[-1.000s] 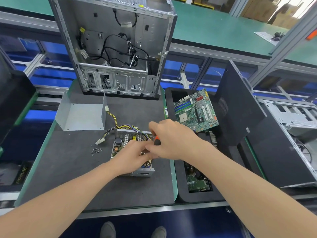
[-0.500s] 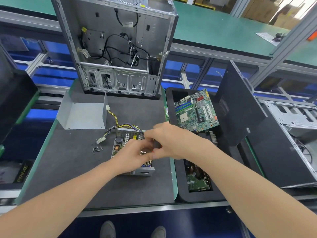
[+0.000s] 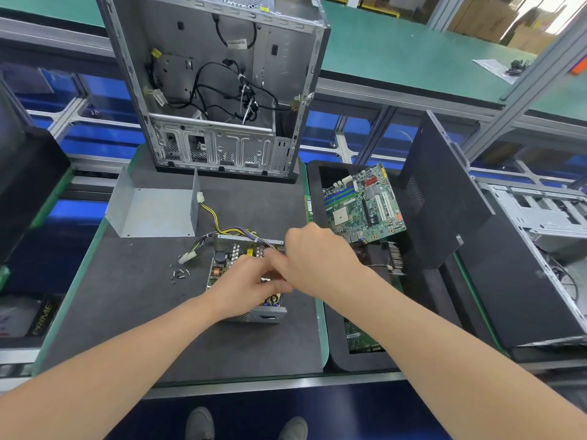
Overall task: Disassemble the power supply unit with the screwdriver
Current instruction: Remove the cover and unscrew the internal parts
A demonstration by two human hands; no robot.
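While the left hand [image 3: 251,281] gripped the open power supply unit [image 3: 222,265] in front of the computer case [image 3: 216,90], the right hand [image 3: 314,258] curled close, what it held hidden. A screwdriver tip slipping off a screw would likely jab that left hand.
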